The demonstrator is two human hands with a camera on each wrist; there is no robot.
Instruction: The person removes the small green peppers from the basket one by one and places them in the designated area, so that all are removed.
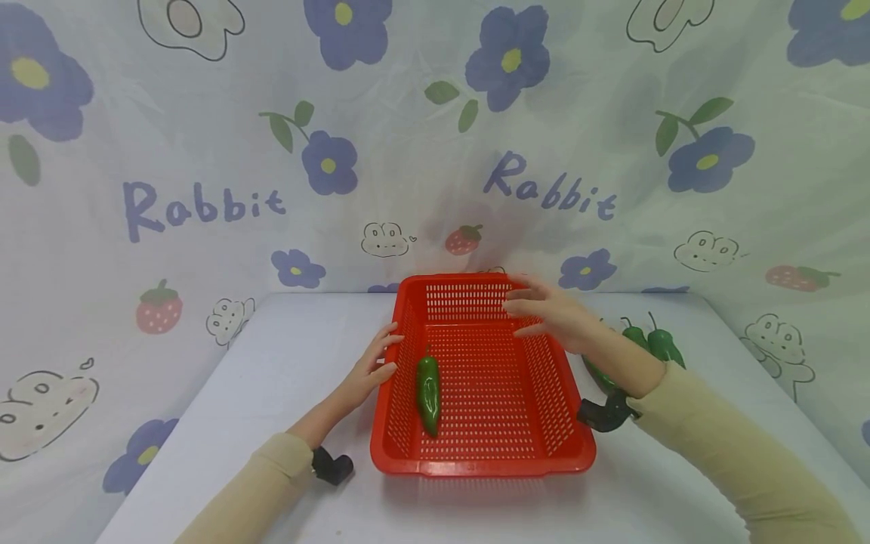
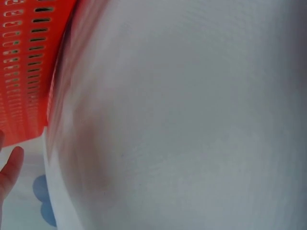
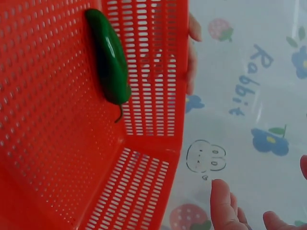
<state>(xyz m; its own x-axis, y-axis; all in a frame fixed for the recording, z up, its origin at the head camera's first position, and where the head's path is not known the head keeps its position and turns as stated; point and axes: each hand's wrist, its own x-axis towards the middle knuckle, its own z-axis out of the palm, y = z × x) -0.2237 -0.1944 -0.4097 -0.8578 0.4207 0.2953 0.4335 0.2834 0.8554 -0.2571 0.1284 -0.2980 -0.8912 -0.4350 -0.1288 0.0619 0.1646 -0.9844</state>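
A red plastic basket [image 1: 484,467] with slotted walls stands on the white table. Inside it, along the left wall, lies one green pepper [image 1: 428,394]; the right wrist view shows the same pepper [image 3: 111,60] with its thin stem. My left hand [image 1: 370,368] is at the basket's left side, fingers spread and fingertips at the rim. Above the basket's right back part hovers my right hand [image 1: 552,311], fingers apart and holding nothing. Several more green peppers [image 1: 662,344] lie on the table right of the basket, partly hidden by my right forearm.
The white table [image 1: 272,393] extends on both sides of the basket. Behind it hangs a patterned cloth [image 1: 408,151] with flowers, rabbits and strawberries. A black wrist camera [image 1: 605,412] on the right arm sits close to the basket's right rim.
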